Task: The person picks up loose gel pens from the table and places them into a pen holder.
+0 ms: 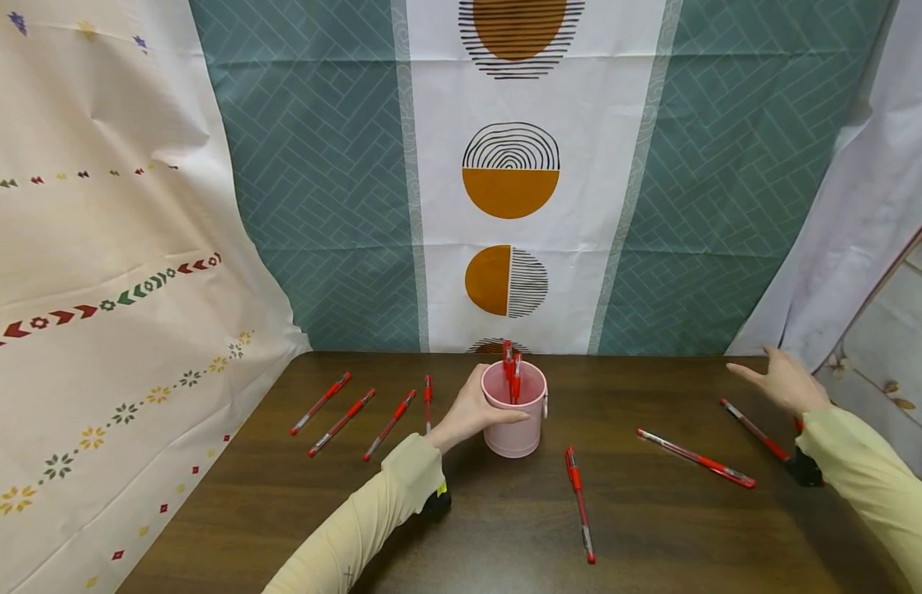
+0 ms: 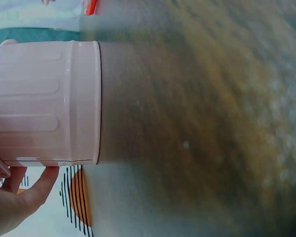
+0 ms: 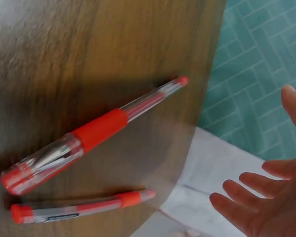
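Note:
A small pink bucket (image 1: 514, 433) stands upright at mid-table, with a few red pens (image 1: 508, 363) leaning inside. My left hand (image 1: 471, 412) grips it from the left, thumb across the front near the rim. In the left wrist view, fingertips press on the ribbed wall of the bucket (image 2: 39, 103). Over the table's right end, my right hand (image 1: 787, 384) hovers with fingers spread and holds nothing. Below it lies a red pen (image 1: 754, 429); the right wrist view shows this pen (image 3: 98, 131) and a second red pen (image 3: 84, 210), which the sleeve mostly hides in the head view.
Several red pens (image 1: 342, 422) lie to the left of the bucket, one partly behind the left forearm. Another pen (image 1: 579, 503) lies in front of the bucket, and one more pen (image 1: 696, 457) lies to its right. Patterned cloth (image 1: 323, 206) hangs behind the table (image 1: 505, 536).

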`<state>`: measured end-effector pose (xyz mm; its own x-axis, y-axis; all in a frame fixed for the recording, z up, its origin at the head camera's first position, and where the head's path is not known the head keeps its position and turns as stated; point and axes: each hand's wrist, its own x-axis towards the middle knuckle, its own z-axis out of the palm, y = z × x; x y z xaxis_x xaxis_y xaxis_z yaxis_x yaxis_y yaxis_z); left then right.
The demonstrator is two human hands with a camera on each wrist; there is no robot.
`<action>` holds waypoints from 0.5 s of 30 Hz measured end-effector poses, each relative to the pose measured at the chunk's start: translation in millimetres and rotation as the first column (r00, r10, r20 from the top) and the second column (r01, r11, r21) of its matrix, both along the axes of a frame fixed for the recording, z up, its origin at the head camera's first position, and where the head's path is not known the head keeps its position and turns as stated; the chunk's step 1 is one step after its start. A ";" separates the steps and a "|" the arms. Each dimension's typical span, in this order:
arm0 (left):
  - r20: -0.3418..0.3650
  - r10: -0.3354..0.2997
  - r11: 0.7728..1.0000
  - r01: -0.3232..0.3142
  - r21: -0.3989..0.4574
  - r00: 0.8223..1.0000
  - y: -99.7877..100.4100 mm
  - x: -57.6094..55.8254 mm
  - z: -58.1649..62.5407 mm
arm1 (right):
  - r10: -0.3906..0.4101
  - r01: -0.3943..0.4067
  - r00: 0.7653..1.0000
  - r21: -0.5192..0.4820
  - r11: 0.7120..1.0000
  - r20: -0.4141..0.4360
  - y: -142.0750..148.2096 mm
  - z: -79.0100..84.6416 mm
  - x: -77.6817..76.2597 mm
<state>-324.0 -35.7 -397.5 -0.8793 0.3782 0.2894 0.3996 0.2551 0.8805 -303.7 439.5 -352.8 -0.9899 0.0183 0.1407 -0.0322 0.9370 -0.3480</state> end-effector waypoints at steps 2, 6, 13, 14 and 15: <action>-0.001 0.002 1.000 -0.002 0.002 1.000 0.3 -0.4 0.0 | 0.002 -0.002 1.000 0.015 1.000 0.009 5.3 -2.0 0.3; 0.007 0.003 1.000 -0.004 0.004 1.000 0.5 -0.2 0.1 | -0.011 0.010 0.999 0.028 1.000 0.031 16.8 -7.6 1.6; 0.010 -0.002 1.000 0.002 0.010 1.000 0.7 0.1 1.6 | -0.053 0.045 0.982 0.047 0.998 0.182 32.8 -13.3 7.3; 0.009 -0.001 1.000 0.001 0.010 1.000 0.7 0.0 1.5 | -0.062 0.053 0.976 0.049 0.997 0.210 34.7 -13.1 7.6; 0.008 0.002 1.000 -0.002 0.008 1.000 0.5 0.0 1.5 | -0.070 0.059 0.970 0.052 0.997 0.234 36.5 -12.8 7.9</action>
<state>-324.0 -35.2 -396.0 -0.8823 0.3743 0.2854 0.3919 0.2485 0.8858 -295.8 476.0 -365.7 -0.9922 0.0822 -0.0937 0.1066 0.9492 -0.2962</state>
